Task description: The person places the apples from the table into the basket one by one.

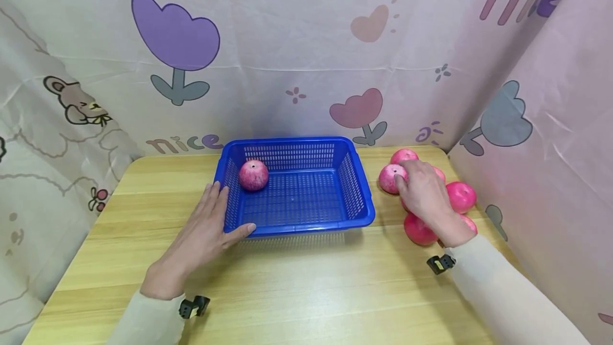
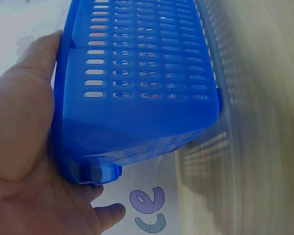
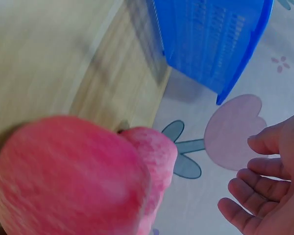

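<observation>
My left hand (image 1: 205,227) rests on the near left corner of a blue plastic basket (image 1: 297,228), fingers along its left side and thumb over the front rim. Inside the basket, toward the back left, sits one red apple (image 1: 254,175). My right hand (image 1: 425,190) is over a group of several red apples on the right, its fingertips beside a pinkish apple (image 1: 393,178) at the group's left. In the right wrist view the fingers are loosely bent with nothing between them, and a large apple (image 3: 73,176) fills the near left. My right hand partly hides some apples.
The basket and apples stand on a light wooden table (image 1: 306,292). A printed curtain (image 1: 287,57) hangs right behind the basket and along both sides. More apples, such as one at the right (image 1: 461,197) and one in front (image 1: 420,229), lie close around my right hand.
</observation>
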Available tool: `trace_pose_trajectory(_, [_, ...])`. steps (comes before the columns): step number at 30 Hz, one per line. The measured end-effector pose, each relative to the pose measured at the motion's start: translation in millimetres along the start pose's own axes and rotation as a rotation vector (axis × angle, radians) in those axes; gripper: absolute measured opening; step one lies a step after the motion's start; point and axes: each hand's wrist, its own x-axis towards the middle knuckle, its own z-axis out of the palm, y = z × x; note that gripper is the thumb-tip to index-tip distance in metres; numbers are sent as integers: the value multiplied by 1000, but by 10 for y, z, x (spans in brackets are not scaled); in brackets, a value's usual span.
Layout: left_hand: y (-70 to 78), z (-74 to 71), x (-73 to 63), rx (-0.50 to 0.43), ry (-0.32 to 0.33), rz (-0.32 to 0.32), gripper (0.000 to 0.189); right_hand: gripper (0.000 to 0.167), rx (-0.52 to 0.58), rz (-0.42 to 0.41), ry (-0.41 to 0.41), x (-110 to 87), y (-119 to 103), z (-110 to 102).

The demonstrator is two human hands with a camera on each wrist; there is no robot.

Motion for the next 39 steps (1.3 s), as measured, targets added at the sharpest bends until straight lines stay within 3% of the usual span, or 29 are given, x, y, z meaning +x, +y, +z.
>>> trace_pose_trajectory(16, [7, 18, 14, -6, -5, -33, 133, 60, -55, 72, -148, 334, 251, -44])
trace_pose_trajectory(27, [16, 10, 18, -5, -2, -50, 133, 78, -82, 137, -374, 522, 336, 106])
trace_pose_trajectory(39, [30, 22, 14, 0, 1, -41, 133, 69, -107, 48, -414, 557, 427, 268])
